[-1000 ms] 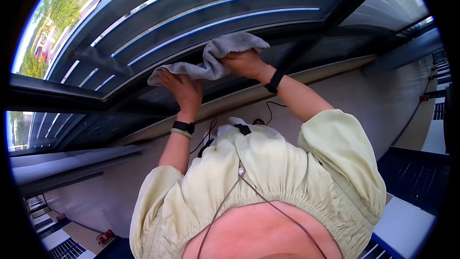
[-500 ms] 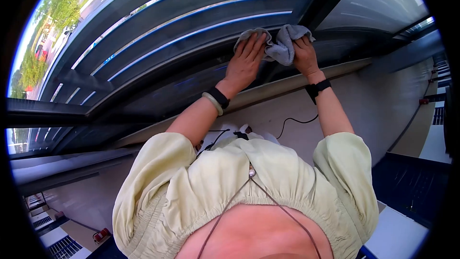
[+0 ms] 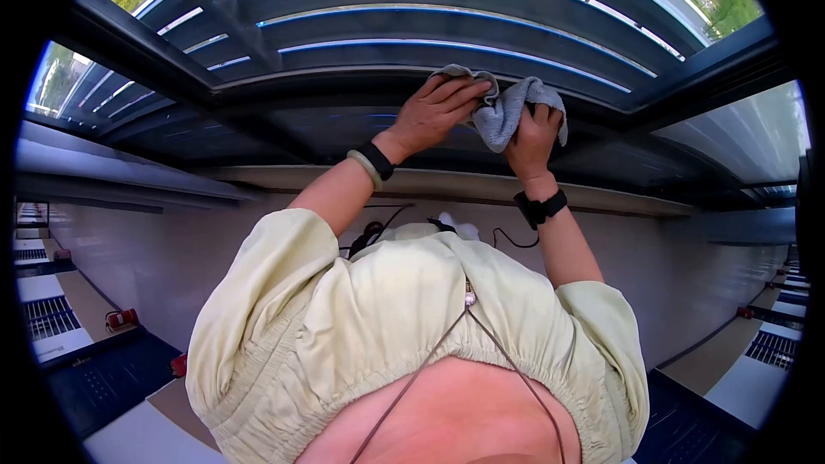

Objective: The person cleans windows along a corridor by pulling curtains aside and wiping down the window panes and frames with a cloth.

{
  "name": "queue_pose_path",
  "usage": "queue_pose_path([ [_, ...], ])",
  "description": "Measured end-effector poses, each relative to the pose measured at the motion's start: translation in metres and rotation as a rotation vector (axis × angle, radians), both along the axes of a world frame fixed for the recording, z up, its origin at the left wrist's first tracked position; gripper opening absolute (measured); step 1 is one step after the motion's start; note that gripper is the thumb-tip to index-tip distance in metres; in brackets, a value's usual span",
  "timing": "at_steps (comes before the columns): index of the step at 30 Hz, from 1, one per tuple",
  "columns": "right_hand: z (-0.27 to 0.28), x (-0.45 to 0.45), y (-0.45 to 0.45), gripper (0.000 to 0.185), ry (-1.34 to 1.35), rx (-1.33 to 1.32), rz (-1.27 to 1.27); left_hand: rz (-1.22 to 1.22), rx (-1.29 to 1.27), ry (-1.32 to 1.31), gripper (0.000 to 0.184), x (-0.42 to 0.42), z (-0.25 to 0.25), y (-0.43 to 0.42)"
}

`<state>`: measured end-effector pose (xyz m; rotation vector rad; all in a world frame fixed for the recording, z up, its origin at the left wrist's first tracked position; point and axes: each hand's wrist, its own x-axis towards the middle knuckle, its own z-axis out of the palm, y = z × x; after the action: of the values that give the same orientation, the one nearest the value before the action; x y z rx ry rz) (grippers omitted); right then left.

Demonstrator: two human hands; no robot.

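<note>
A grey cloth (image 3: 503,118) lies bunched against the dark window frame (image 3: 344,86) beneath the slats. My left hand (image 3: 436,113) presses on the cloth's left part with its fingers stretched out and close to flat. On the cloth's right part, my right hand (image 3: 533,137) has its fingers curled into the fabric and grips it. Both wrists wear black bands, and the left one also has a pale bangle (image 3: 366,168).
Dark horizontal slats (image 3: 464,30) stand beyond the glass, with greenery and a road outside. A pale ledge (image 3: 447,186) runs below the window. A black cable (image 3: 516,243) hangs near my body. Red objects (image 3: 121,319) sit along the far wall.
Both hands and the cloth have moved right along the frame from their place a second ago. The cloth is more bunched. The view has turned, showing more of the window's right side.
</note>
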<state>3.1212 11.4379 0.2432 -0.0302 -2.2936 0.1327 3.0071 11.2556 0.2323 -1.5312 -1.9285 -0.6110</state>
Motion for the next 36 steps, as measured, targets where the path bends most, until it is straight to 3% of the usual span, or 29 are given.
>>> queue_pose_path([
  [7, -0.004, -0.072, -0.151, 0.029, -0.095, 0.036, 0.164, 0.351, 0.082, 0.072, 0.025, -0.059, -0.009, -0.198],
  [10, -0.004, -0.1, -0.207, 0.035, -0.175, 0.06, 0.275, 0.519, 0.136, 0.026, 0.025, -0.078, -0.015, -0.269],
  [13, -0.003, -0.124, -0.256, 0.037, -0.173, 0.065, 0.412, 0.681, 0.225, 0.001, 0.027, -0.098, -0.028, -0.32],
  [16, -0.02, -0.14, -0.282, 0.037, -0.206, 0.026, 0.526, 0.685, 0.158, -0.036, 0.036, -0.102, -0.04, -0.329],
  [19, -0.046, -0.137, -0.27, 0.033, -0.191, -0.003, 0.581, 0.682, 0.293, -0.126, 0.042, -0.082, -0.052, -0.3],
  [20, -0.059, -0.136, -0.257, 0.033, -0.172, -0.011, 0.592, 0.659, 0.261, -0.162, 0.057, -0.079, -0.064, -0.293],
  [24, -0.065, -0.102, -0.187, 0.027, -0.199, 0.001, 0.51, 0.489, 0.148, -0.181, 0.069, -0.052, -0.092, -0.229],
  [33, -0.049, 0.009, 0.005, 0.025, -0.097, 0.032, 0.208, 0.253, -0.022, -0.256, 0.062, 0.027, -0.067, -0.027],
  [36, -0.043, 0.045, 0.066, 0.026, -0.06, -0.065, 0.012, 0.128, -0.086, -0.29, 0.071, 0.05, -0.056, 0.042],
])
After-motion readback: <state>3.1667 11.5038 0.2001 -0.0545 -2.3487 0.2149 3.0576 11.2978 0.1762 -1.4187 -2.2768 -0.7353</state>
